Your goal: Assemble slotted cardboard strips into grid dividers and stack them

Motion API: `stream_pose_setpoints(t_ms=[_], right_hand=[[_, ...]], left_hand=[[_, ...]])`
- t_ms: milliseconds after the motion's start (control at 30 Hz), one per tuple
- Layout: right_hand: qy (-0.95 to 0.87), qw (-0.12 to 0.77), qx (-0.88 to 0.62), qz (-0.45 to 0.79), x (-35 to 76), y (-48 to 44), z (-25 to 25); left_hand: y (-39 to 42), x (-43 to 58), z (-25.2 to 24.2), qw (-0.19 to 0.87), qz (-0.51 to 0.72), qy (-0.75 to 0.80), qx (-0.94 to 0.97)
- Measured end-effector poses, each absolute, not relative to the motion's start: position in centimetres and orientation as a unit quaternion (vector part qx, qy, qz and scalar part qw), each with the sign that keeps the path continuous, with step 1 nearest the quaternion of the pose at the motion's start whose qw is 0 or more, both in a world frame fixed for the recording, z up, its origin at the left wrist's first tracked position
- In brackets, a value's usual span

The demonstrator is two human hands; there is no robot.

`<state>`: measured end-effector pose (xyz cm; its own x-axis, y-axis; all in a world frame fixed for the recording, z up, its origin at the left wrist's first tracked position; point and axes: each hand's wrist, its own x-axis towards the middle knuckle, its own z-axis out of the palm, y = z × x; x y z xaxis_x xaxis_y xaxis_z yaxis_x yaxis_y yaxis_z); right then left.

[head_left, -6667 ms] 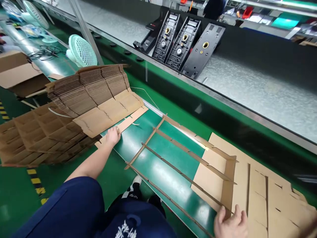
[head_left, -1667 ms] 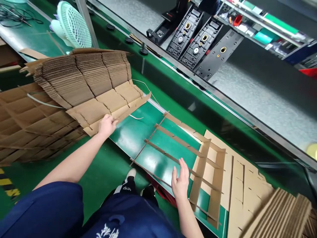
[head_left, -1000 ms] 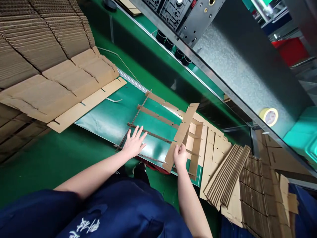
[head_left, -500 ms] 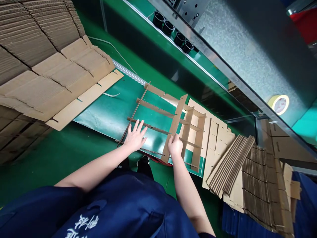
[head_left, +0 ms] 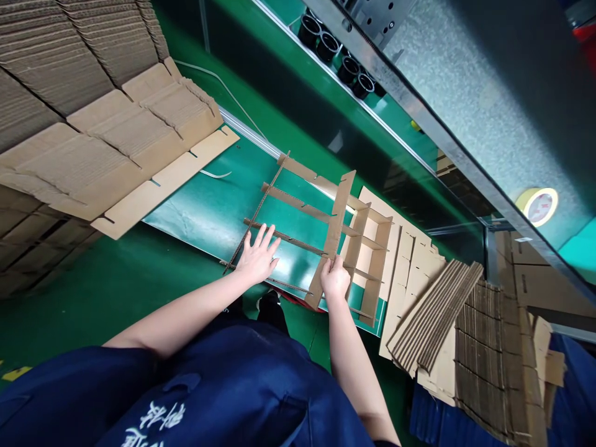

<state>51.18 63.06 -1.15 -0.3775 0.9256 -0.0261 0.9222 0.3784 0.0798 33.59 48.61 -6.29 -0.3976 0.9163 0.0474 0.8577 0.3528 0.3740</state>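
Slotted cardboard sheets (head_left: pixel 93 149) lie stacked at ten o'clock of the partition grid (head_left: pixel 298 208), which stands on the green bench (head_left: pixel 205 205). Your left hand (head_left: pixel 257 259) lies open, fingers spread, flat on the grid's seven o'clock corner. Your right hand (head_left: pixel 334 279), at the grid's five o'clock, grips the near end of an upright cross strip (head_left: pixel 336 214); a fanned pile of strips (head_left: pixel 433 316) lies at four o'clock.

Bare desk (head_left: pixel 209 211) lies open left of the divider grid (head_left: pixel 338 211), as far as the cardboard stack (head_left: pixel 93 143). Right of the grid, fanned strip piles (head_left: pixel 433 316) block passage.
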Motion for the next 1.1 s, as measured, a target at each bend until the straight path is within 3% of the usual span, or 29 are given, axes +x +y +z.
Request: stream_pose_setpoints(t_ms=[1100], right_hand=[[0.782, 0.086, 0.618, 0.011, 50.4, 62.5, -1.9]], left_hand=[[48.7, 33.9, -6.3, 0.097, 0.180, 0.818, 0.537]])
